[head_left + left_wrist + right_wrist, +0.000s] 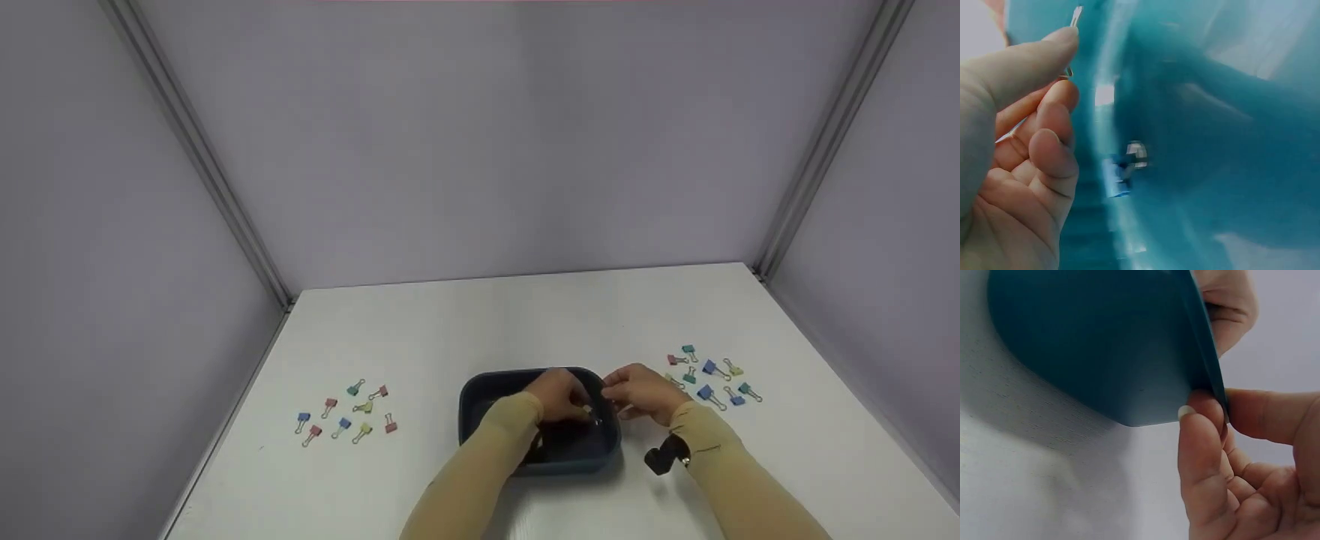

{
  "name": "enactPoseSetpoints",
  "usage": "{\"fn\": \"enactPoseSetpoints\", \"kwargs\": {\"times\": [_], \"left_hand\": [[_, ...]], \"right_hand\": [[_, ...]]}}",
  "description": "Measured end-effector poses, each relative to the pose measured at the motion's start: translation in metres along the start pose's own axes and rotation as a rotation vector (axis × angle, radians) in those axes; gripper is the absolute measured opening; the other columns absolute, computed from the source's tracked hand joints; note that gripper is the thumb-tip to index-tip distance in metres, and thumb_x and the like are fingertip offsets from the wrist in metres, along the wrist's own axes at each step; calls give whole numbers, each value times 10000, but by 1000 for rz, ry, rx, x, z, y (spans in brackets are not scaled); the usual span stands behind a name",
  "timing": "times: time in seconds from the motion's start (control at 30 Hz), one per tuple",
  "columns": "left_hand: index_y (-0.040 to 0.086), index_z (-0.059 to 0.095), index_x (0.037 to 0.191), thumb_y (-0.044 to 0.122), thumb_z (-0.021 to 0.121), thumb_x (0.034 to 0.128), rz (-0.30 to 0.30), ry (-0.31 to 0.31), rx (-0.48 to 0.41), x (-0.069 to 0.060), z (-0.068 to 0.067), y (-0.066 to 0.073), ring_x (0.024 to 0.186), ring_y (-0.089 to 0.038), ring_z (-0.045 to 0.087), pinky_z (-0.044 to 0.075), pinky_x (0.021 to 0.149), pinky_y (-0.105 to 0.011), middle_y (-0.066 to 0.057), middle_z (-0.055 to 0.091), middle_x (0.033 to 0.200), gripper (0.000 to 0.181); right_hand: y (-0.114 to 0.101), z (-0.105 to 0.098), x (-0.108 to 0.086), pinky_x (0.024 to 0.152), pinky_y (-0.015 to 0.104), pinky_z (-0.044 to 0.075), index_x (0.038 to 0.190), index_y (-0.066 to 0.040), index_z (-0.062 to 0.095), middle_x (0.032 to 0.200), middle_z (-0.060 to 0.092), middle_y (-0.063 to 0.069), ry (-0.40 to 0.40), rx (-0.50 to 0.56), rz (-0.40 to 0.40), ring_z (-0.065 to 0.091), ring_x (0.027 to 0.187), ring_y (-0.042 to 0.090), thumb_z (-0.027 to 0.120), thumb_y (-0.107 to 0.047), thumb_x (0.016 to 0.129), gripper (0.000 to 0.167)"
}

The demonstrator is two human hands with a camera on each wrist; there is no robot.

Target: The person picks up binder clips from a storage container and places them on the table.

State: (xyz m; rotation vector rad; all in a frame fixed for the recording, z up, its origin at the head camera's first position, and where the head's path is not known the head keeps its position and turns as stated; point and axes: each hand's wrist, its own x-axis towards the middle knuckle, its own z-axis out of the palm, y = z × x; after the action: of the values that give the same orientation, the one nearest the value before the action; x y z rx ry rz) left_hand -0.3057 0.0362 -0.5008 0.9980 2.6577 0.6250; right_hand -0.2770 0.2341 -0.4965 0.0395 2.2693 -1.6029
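Observation:
A dark blue-green plastic tray (562, 468) stands on the table in front of me. My left hand (559, 396) reaches inside it, near its right side. Between thumb and forefinger it pinches a binder clip (1076, 16); only the wire handle shows, and the fingers hide the rest. Lower in the left wrist view, a blue binder clip (1117, 177) lies blurred in the tray. At the tray's right side, my right hand (643, 391) grips the rim between thumb and fingers, as the right wrist view shows on the tray wall (1100, 343).
Several coloured binder clips (343, 425) lie scattered on the table at the left. Another scattered group of binder clips (709, 391) lies right of my right hand. Grey-white panels (525, 150) wall in the table (442, 322) at the back and sides.

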Motion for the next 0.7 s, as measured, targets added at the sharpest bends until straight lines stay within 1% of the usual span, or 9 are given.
{"fn": "enactPoseSetpoints", "kwargs": {"times": [0.1, 0.23, 0.37, 0.5, 0.7], "left_hand": [[175, 774, 946, 297, 800, 790, 12, 28, -16, -2, -7, 0, 644, -3, 547, 442, 618, -144, 156, 633, 708, 200], [169, 769, 966, 299, 801, 790, 9, 60, -42, -7, -19, 1, 665, -9, 550, 450, 621, -151, 143, 623, 721, 221], [144, 766, 982, 260, 807, 786, 9, 98, -83, -15, -30, 1, 651, -14, 579, 466, 610, -153, 126, 625, 714, 232], [129, 761, 984, 230, 806, 787, 2, 138, -104, -23, -41, 0, 640, -15, 594, 474, 620, -153, 117, 631, 716, 226], [148, 763, 1007, 238, 804, 788, -1, 182, -117, -35, -54, -1, 702, -20, 570, 477, 676, -162, 132, 643, 773, 241]], "right_hand": [[1, 0, 1, 651, 351, 539, 1110, 51, 608, 958, 644, 132, -8, 1, -2, 619, 792, 227, 646, -88, 887, 266], [1, 1, 2, 650, 349, 539, 1103, 47, 611, 955, 646, 127, -3, -1, 7, 618, 792, 229, 647, -84, 882, 259], [-1, 1, 3, 656, 354, 540, 1122, 51, 606, 967, 646, 129, 3, -5, 20, 621, 799, 235, 652, -86, 881, 280], [-2, 1, 3, 675, 361, 537, 1142, 47, 597, 992, 637, 133, 11, -17, 36, 617, 826, 245, 662, -100, 879, 308], [-3, 1, 3, 670, 361, 537, 1121, 40, 614, 972, 637, 137, 14, -28, 48, 617, 829, 248, 657, -100, 883, 280]]}}
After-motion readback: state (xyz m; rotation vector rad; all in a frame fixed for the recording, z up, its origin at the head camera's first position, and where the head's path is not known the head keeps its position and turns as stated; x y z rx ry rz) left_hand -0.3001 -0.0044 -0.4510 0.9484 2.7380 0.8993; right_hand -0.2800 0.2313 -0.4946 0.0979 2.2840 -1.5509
